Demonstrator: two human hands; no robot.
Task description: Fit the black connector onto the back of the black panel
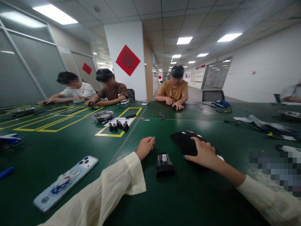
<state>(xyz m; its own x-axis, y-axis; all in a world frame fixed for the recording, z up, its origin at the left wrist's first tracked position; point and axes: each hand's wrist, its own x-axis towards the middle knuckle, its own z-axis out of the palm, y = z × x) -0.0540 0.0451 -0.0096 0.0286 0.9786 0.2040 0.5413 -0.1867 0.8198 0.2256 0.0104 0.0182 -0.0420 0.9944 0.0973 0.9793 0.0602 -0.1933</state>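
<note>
The right hand (202, 153) lay with fingers spread over a black panel (182, 142) on the green table (145, 208). The left hand (145, 148) curled, its grip impossible to tell. A box (165, 170) sat between the 2 hands.

Cream sleeves (110, 185), buttoned left cuff (135, 174), blue nails (185, 157)

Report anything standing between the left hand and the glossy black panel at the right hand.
Nothing visible stands between the left hand and the glossy black panel; the small clear-topped black case sits aside, nearer the camera.
</note>
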